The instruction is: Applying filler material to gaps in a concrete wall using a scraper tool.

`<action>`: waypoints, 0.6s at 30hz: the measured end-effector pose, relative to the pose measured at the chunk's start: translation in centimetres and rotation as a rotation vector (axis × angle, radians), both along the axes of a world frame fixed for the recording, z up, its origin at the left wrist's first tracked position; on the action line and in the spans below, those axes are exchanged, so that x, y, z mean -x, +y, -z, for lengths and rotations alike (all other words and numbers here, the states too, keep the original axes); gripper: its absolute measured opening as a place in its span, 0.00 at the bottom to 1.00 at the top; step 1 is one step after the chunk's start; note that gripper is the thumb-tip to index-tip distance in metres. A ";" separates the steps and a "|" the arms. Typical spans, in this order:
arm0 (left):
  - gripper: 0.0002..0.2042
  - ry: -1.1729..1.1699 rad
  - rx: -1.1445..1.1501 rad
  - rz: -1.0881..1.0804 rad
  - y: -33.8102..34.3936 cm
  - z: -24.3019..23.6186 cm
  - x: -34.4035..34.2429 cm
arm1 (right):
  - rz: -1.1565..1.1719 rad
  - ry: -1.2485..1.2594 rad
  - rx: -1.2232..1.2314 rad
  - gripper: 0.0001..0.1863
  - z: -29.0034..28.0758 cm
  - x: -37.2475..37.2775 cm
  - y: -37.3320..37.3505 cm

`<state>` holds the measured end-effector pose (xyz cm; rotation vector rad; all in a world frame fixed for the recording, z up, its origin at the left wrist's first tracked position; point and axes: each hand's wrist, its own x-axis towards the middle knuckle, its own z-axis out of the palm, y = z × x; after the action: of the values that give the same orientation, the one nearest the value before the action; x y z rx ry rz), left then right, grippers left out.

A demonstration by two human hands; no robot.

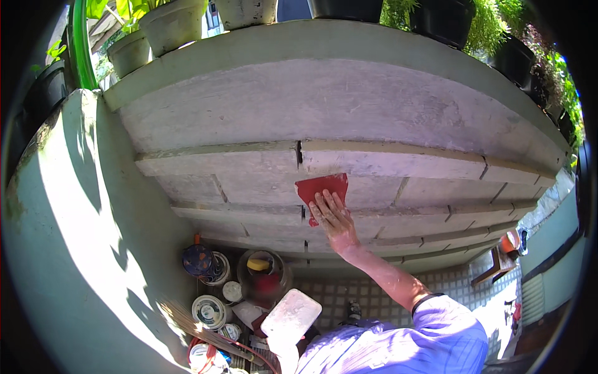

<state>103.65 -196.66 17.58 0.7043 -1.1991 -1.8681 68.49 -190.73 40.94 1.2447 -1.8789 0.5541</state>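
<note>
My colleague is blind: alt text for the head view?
A person's right hand holds a flat red piece against a pale, ledged wall; the left hand seems to hold a pale rectangular board. Containers stand lower left.

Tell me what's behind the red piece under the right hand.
Pale wall shows around the red piece; the patch directly behind it and the right hand is hidden.

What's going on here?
A person in a pale purple shirt is working at a pale, grooved wall. Their right hand, fingers outstretched, lies over a flat red piece at the wall. The left hand, washed out by glare, appears to hold a pale, rounded board or tray lower down. Tubs crowd the floor at lower left, and potted plants line the wall's top.
</note>
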 end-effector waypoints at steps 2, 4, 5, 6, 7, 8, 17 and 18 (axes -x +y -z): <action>0.29 -0.018 0.045 0.018 0.3 0.1 -0.3 | 0.042 0.025 0.052 0.30 -2.9 1.2 -0.7; 0.29 -0.035 0.087 0.060 0.4 -0.2 0.2 | 0.264 0.091 0.141 0.31 -4.8 3.0 -0.6; 0.29 -0.042 0.105 0.089 0.2 -1.2 1.7 | 0.299 0.089 0.142 0.31 -4.3 3.7 -0.1; 0.29 -0.047 0.125 0.108 0.3 -1.0 0.9 | 0.310 0.066 0.126 0.32 -3.2 4.7 0.1; 0.28 -0.050 0.144 0.128 -0.2 -0.7 1.3 | 0.321 0.043 0.109 0.34 -2.1 5.7 0.6; 0.28 -0.056 0.160 0.134 -0.4 -0.8 1.5 | 0.334 0.040 0.109 0.34 -0.8 5.5 0.8; 0.31 -0.134 0.177 0.172 -1.7 1.3 1.5 | 0.288 -0.011 0.214 0.36 -5.7 4.1 5.8; 0.34 -0.192 0.085 0.197 -1.9 1.6 1.6 | 0.361 0.007 0.254 0.37 -5.4 5.0 6.3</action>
<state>102.09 -198.58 15.94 0.7548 -1.5099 -1.9290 63.50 -184.39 46.38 0.7217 -1.9001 0.5677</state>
